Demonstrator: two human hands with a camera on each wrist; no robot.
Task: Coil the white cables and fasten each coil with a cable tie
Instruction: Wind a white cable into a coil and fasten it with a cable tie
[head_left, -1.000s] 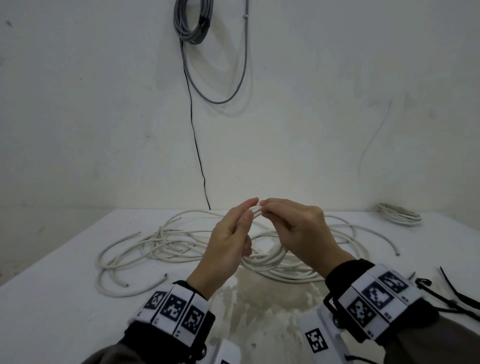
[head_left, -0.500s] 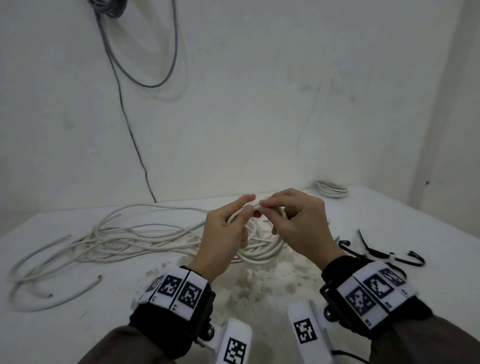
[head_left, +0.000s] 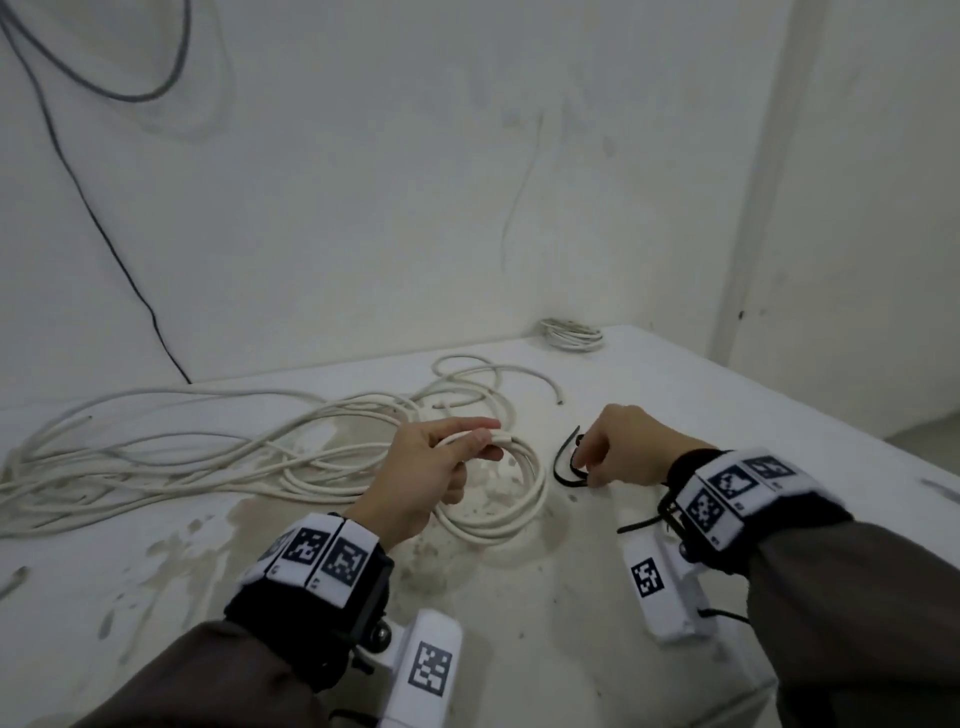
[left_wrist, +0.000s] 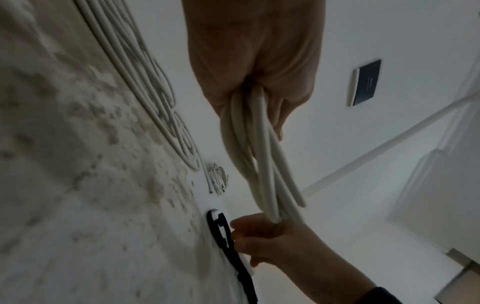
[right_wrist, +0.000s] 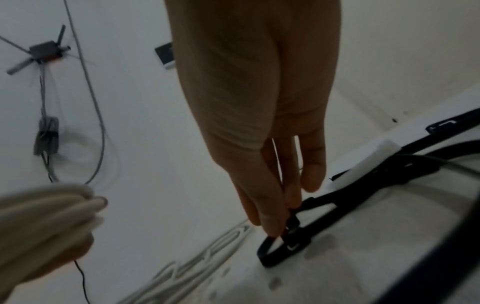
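Note:
My left hand (head_left: 485, 440) grips the top of a small coil of white cable (head_left: 511, 512), whose lower loops touch the white table (head_left: 519, 623). In the left wrist view the bundled strands (left_wrist: 262, 156) run out of my left hand (left_wrist: 255, 90). To the right of the coil, my right hand (head_left: 583, 462) is down at the table and pinches a black cable tie (head_left: 563, 465). The right wrist view shows the fingertips (right_wrist: 272, 224) closed on the looped tie (right_wrist: 283, 246).
A long tangle of loose white cable (head_left: 197, 447) covers the table's left and back. A small finished coil (head_left: 571, 332) lies in the far corner by the wall. More black ties (right_wrist: 389, 164) lie under my right wrist. The table's right edge (head_left: 831, 415) is near.
My right hand has left the coil and dropped to the right onto a black tie. My left hand alone holds the coil, now lower. The view has swung right.

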